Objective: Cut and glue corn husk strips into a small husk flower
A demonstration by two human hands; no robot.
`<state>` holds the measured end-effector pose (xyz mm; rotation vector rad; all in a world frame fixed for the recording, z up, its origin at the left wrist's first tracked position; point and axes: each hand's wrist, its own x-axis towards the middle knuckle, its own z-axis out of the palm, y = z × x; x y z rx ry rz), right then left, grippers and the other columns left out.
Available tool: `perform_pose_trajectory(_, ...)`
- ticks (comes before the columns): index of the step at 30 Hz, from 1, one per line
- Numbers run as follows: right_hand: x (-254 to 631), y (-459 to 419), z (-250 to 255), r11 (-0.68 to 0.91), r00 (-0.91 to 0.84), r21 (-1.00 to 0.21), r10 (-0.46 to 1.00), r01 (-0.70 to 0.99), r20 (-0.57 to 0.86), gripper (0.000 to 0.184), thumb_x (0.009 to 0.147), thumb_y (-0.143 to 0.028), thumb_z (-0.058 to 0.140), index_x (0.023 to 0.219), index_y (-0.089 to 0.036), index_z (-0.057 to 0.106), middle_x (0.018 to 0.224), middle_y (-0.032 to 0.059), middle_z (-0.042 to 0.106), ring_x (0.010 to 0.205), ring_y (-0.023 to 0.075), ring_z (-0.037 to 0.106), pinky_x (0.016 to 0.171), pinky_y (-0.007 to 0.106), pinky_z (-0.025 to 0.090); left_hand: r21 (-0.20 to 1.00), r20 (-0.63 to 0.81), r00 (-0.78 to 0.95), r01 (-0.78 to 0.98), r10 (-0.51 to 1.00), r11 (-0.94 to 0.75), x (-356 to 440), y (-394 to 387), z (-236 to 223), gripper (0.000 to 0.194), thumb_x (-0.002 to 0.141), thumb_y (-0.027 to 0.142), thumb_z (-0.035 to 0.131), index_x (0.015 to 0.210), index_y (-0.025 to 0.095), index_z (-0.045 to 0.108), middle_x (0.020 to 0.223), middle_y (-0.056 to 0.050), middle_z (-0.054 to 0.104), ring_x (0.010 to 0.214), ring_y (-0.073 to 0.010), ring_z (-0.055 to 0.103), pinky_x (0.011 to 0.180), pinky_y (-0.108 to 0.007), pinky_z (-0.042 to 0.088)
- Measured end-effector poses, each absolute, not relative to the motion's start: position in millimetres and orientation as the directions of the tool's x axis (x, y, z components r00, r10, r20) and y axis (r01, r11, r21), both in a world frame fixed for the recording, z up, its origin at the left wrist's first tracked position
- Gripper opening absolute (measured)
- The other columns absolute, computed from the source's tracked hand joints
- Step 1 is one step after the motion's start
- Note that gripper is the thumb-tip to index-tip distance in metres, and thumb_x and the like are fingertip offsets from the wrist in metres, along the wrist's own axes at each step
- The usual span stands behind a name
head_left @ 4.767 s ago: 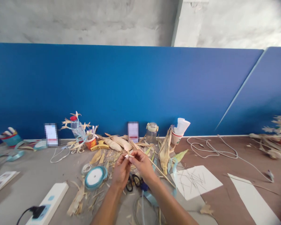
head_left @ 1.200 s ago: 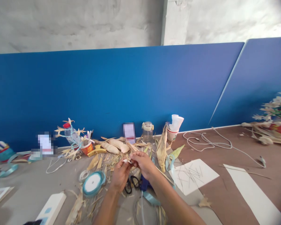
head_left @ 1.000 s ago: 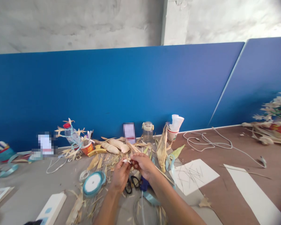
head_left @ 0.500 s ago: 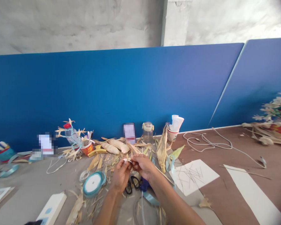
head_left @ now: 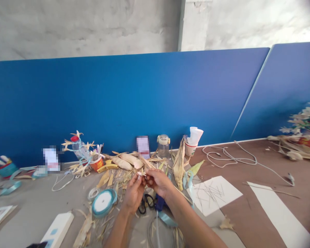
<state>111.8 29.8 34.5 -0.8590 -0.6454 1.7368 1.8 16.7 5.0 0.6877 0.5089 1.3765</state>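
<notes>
Between my fingertips is a small pale corn-husk flower [head_left: 141, 174] with pointed petals. My left hand [head_left: 134, 191] pinches it from the left, and my right hand [head_left: 158, 181] closes on it from the right. Its lower part is hidden by my fingers. Below my hands lie black-handled scissors [head_left: 146, 203] and a dark blue tool [head_left: 159, 203], probably a glue gun, partly covered by my right forearm. Left of my left hand stands a spool of light blue ribbon [head_left: 103, 203]. Dried corn husks [head_left: 127, 161] are heaped just beyond my hands.
A clear jar [head_left: 163, 146] and a paper cup [head_left: 190, 148] stand along the blue partition [head_left: 134, 96]. At right, thin sticks lie on white paper [head_left: 229, 193], near a white cable [head_left: 237, 160]. A bottle with husk flowers [head_left: 79, 148] stands at left.
The husk flower has turned slightly between my fingertips, and its petals show a little more spread. Both hands stay in nearly the same place.
</notes>
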Motion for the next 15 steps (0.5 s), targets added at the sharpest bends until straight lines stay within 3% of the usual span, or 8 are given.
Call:
perform_pose_trajectory(5,112,30,34,-0.297,-0.188,-0.756,0.955,-0.583,-0.230,0.019,0.064,-0.023,0.066,0.054,-0.016,0.051,0.040,-0.0057,0.049,0.034,0.0039,0.037,0.039,0.017,0.026,0.705,0.042,0.125,-0.707,0.991,0.059,0,17,6,0.009,0.072,0.021,0.070,0.079,0.014,0.068,0.073,-0.001,0.063,0.067,-0.0117,0.056,0.065,-0.023,0.045)
perform_pose_trajectory(10,115,31,34,-0.283,-0.159,-0.760,0.959,-0.585,-0.235,0.019,0.061,-0.023,0.066,0.054,-0.015,0.050,0.041,-0.0065,0.049,0.034,0.0032,0.037,0.038,0.016,0.025,0.786,0.020,0.140,-0.614,0.990,0.072,1,18,7,0.017,0.070,0.030,0.072,0.076,0.015,0.067,0.073,-0.002,0.064,0.068,-0.0143,0.056,0.064,-0.026,0.044)
perform_pose_trajectory(15,117,33,34,-0.292,-0.124,-0.770,0.955,-0.568,-0.271,0.020,0.061,-0.023,0.067,0.055,-0.016,0.049,0.040,-0.0071,0.049,0.032,0.0027,0.036,0.036,0.016,0.022,0.877,0.049,0.014,-0.479,0.999,-0.037,-1,23,-4,0.027,0.067,0.036,0.073,0.085,0.018,0.066,0.076,-0.001,0.065,0.069,-0.0147,0.057,0.067,-0.028,0.044)
